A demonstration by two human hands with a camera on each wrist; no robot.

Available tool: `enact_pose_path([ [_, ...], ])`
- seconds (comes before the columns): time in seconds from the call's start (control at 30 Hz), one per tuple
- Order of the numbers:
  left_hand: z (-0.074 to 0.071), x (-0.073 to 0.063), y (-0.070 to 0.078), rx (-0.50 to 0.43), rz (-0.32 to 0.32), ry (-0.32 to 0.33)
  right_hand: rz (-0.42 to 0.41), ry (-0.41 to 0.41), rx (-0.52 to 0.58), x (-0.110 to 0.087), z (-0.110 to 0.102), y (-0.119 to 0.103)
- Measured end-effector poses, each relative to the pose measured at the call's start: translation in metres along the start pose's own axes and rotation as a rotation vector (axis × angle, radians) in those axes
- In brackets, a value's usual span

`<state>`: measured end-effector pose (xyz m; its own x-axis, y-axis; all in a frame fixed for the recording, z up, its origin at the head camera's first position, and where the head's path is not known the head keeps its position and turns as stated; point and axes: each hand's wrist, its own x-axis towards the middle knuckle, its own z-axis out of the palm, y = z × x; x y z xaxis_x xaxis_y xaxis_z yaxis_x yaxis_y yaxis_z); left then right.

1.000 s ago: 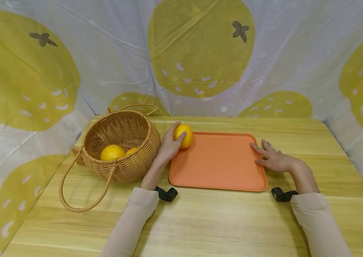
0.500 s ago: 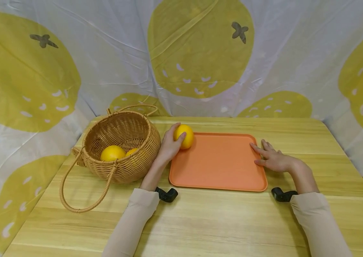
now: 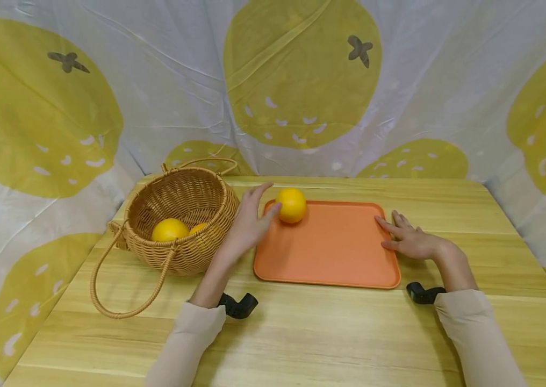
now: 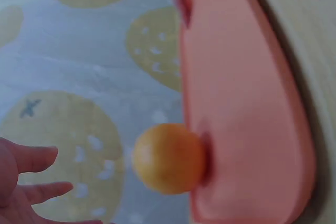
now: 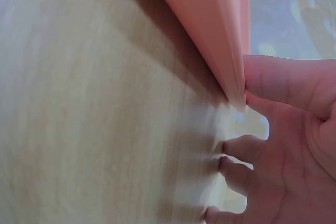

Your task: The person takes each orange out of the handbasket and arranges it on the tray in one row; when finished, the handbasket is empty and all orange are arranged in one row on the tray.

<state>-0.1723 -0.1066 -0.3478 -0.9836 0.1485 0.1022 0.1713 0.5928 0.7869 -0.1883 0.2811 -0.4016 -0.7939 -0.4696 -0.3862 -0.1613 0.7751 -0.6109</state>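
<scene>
An orange (image 3: 293, 206) sits at the back left of the coral-coloured tray (image 3: 333, 248). My left hand (image 3: 250, 226) is just left of the fruit, thumb and fingers spread apart. A gap shows between that hand's fingers (image 4: 37, 158) and the orange (image 4: 169, 158) in the left wrist view. Across the tray, my right hand (image 3: 413, 241) rests at the right rim with its fingers extended. In the right wrist view its thumb (image 5: 281, 80) touches the tray's edge (image 5: 231, 51), while other fingertips reach down to the table.
A wicker basket (image 3: 205, 250) stands left of the tray, its front handle (image 3: 123, 316) lying out over the table (image 3: 321, 338). Two more oranges (image 3: 170, 230) are inside it, one partly hidden by the rim. A printed cloth (image 3: 302, 80) hangs behind the table.
My left hand has let go of the orange and drawn back toward the left and front. The orange sits slightly farther right on the tray. The right hand stays at the rim.
</scene>
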Motion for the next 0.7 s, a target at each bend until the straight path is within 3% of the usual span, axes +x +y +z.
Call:
enact_pose_path([
  [0.2,-0.044,-0.033,0.026,0.043,0.107,-0.001,0.002,-0.005,0.013,0.000,0.000,0.000],
  [0.4,-0.106,-0.058,0.037,0.098,0.161,0.005,0.004,-0.004,0.016,0.000,0.000,-0.002],
  [0.6,-0.165,-0.060,0.033,0.127,0.105,-0.022,0.009,-0.006,0.020,0.000,0.000,-0.002],
  [0.7,-0.187,-0.055,0.030,0.154,0.036,-0.067,0.010,-0.007,0.021,-0.002,0.001,-0.002],
])
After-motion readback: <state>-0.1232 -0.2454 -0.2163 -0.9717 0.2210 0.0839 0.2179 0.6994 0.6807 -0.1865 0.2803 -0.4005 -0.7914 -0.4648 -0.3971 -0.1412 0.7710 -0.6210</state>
